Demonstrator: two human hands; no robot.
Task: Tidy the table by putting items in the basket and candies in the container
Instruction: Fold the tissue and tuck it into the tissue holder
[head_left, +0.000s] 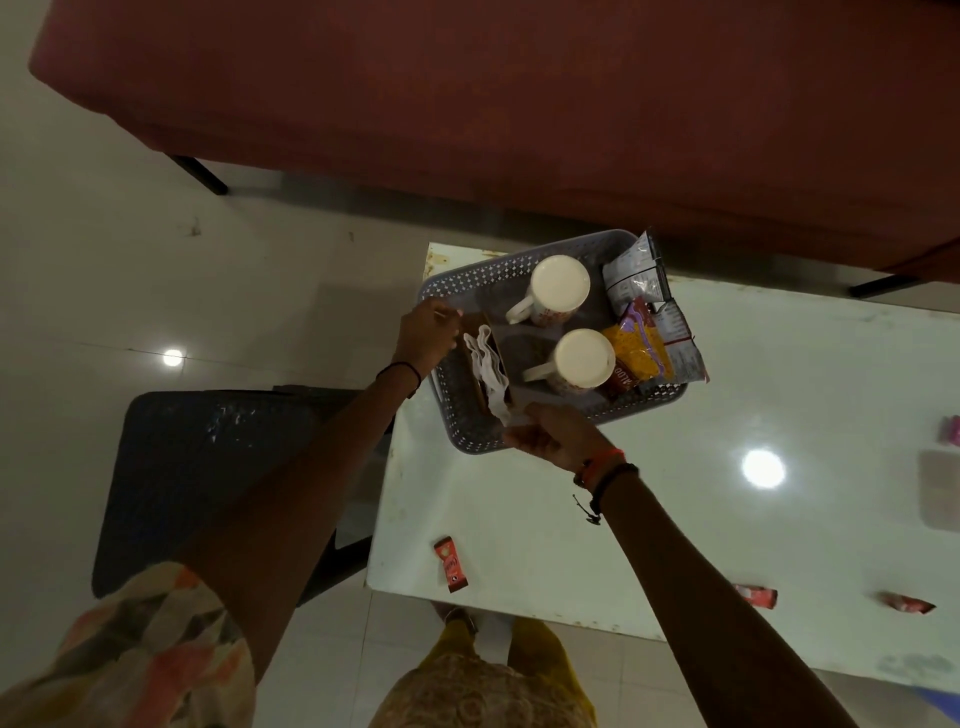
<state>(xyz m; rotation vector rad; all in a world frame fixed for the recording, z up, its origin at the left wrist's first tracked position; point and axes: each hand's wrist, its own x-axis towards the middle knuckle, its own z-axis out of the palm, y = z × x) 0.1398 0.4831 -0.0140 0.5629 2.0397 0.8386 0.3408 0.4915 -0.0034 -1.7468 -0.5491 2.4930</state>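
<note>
Grey basket (467, 283), pierced in lattice pattern. Mugs (563, 283) cream. Box (500, 349) at its 9 o'clock brown, tissues (485, 364) white. Packet (641, 348) at 3 o'clock printed yellow and purple; packets (631, 273) at 1 o'clock silver. Candy (449, 564) at 6 o'clock wrapped red-orange. Sleeve (145, 639) patterned orange, grey, cream.

The basket (519, 270) sits on the counter's (675, 519) far left corner, two mugs (561, 291) inside, snack packets (649, 343) at its right.

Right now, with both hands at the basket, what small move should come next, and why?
Probably let go of the tissue holder and bring the right hand over to the nearest red candy. The holder already looks to be inside the basket, while wrapped candies lie loose on the table. Neither hand's grip is clear.
</note>
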